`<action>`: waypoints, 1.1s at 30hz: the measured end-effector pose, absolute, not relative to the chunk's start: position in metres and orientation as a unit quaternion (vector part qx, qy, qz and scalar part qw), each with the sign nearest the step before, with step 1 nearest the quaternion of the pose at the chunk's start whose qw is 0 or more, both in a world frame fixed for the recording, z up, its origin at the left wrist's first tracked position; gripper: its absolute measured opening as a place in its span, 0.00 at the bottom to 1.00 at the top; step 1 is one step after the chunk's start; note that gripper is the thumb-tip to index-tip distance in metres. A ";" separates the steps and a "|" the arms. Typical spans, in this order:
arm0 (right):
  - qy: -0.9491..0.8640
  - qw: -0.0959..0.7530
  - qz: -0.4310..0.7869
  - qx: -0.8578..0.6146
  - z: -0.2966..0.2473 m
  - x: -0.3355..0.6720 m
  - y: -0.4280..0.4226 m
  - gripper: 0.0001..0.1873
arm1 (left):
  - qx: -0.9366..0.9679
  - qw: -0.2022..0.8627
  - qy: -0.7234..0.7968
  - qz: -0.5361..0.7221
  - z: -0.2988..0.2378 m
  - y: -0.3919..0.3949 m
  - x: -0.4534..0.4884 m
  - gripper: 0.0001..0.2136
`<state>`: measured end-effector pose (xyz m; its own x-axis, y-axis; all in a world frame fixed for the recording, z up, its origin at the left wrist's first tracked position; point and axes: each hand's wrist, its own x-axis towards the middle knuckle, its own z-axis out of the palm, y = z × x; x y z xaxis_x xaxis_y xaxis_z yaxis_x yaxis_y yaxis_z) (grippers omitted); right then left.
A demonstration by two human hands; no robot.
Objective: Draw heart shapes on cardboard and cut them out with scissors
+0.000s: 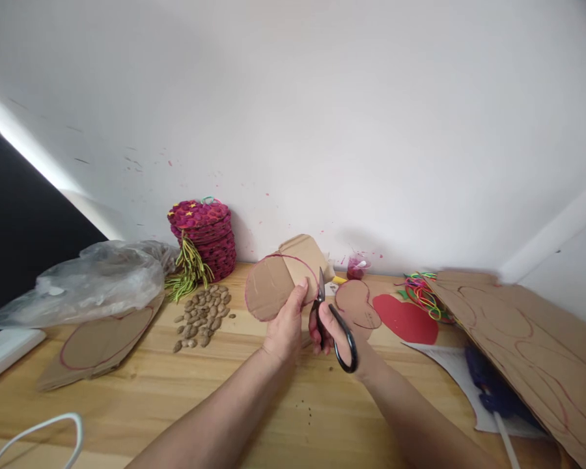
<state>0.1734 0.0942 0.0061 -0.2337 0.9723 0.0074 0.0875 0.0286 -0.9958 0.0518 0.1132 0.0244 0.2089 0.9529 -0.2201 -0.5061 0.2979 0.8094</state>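
My left hand [287, 326] grips a piece of brown cardboard [269, 288] by its lower right side, thumb on top. A reddish-purple line curves around the cardboard, and a flap of it sticks up beyond the line at the upper right. My right hand [329, 329] is closed around black-handled scissors [344, 348]. Their blades point up and touch or overlap the cardboard's right edge; I cannot tell how far apart they are. Just right of the scissors lies a rounded cardboard cutout [356, 303], with a red shape [405, 319] beside it.
Brown nuts or seeds [204, 316] are scattered left, before a magenta woven basket [205, 238] with a green tassel. A plastic bag [102, 277] and marked cardboard [108, 342] lie farther left. Colourful cords [427, 296] and a large cardboard sheet [527, 345] are right; a small cup [357, 266] stands behind.
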 end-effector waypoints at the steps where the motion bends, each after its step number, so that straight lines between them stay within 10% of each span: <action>1: -0.580 0.420 0.535 -0.449 0.005 0.175 0.096 0.38 | 0.318 0.711 0.366 0.510 0.025 0.112 0.053 0.26; 33: -0.646 0.439 0.412 -0.469 0.010 0.174 0.087 0.33 | 0.426 0.406 0.506 0.631 0.039 0.106 0.045 0.11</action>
